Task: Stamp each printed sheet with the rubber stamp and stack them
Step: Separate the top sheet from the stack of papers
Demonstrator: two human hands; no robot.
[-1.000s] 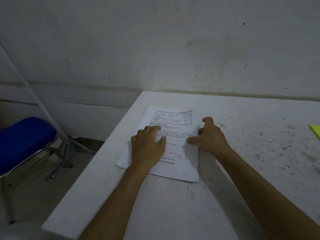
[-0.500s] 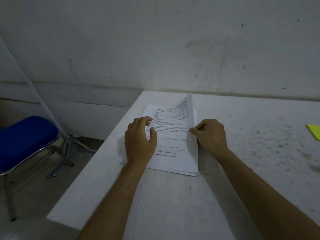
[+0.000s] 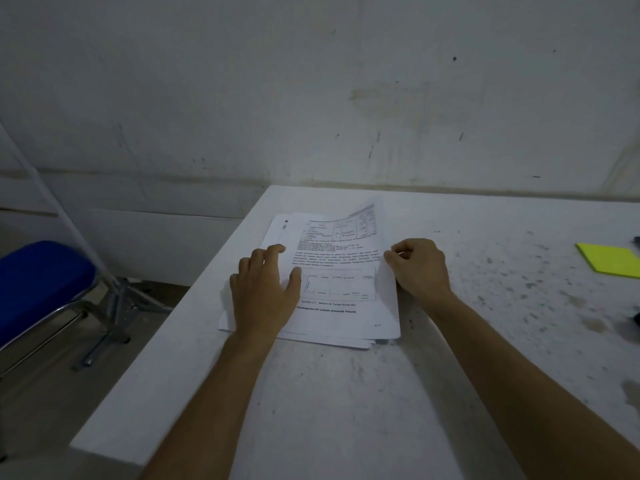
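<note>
Top sheet (image 3: 341, 268) print too small to read; lifted far corner blurred. Yellow pad (image 3: 611, 258) cut off at desk's (image 3: 346, 410) right edge.

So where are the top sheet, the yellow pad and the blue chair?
top sheet (image 3: 341, 258), head view, printed text in its middle
yellow pad (image 3: 611, 259), head view, its top face
blue chair (image 3: 38, 282), head view, seat cushion

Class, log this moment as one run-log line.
left hand: flat on paper stack | right hand: pinching top sheet edge | stamp: unseen
</note>
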